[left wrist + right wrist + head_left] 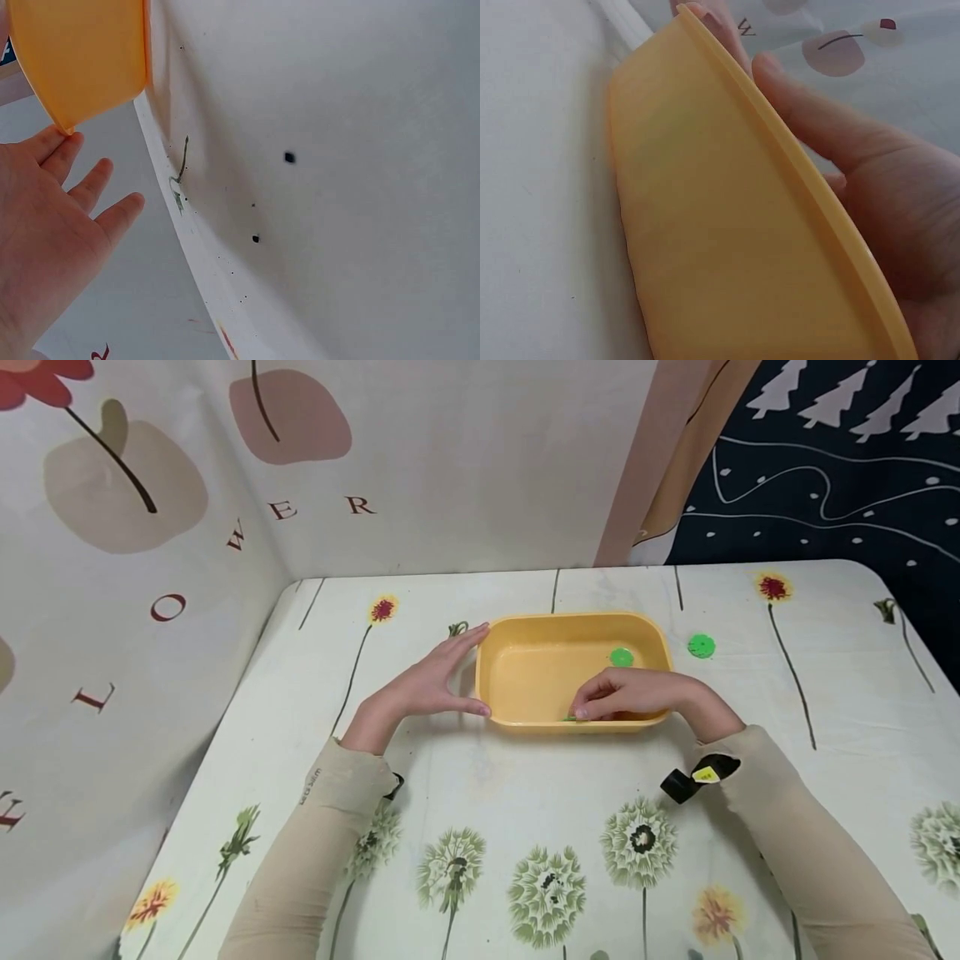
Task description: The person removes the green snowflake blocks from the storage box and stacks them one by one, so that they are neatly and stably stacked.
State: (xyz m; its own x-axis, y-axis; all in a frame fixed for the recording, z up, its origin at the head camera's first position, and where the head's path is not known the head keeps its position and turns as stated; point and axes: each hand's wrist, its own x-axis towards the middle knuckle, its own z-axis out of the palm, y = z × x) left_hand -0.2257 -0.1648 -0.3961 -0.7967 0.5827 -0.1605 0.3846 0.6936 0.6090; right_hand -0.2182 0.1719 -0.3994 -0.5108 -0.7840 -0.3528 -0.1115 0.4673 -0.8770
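Observation:
A yellow rectangular plastic bin [525,681] sits on the flower-printed table. My left hand [431,681] spans its left end with fingers spread, thumb at the near corner and fingertips at the far corner. In the left wrist view, straight fingers [60,150] touch the bin's rim. My right hand [626,693] reaches inside, pinching a green disc [572,719] by the near wall; only a thin sliver of it shows. Another green disc [621,657] lies in the bin behind that hand. From the right wrist, the bin's wall [720,225] hides the fingertips and disc.
A third green disc [701,646] lies on the table to the right of the bin. A pale wall cloth [450,468] rises behind and to the left of the table [480,785]. A dark cloth with white trees [825,468] hangs at the back right.

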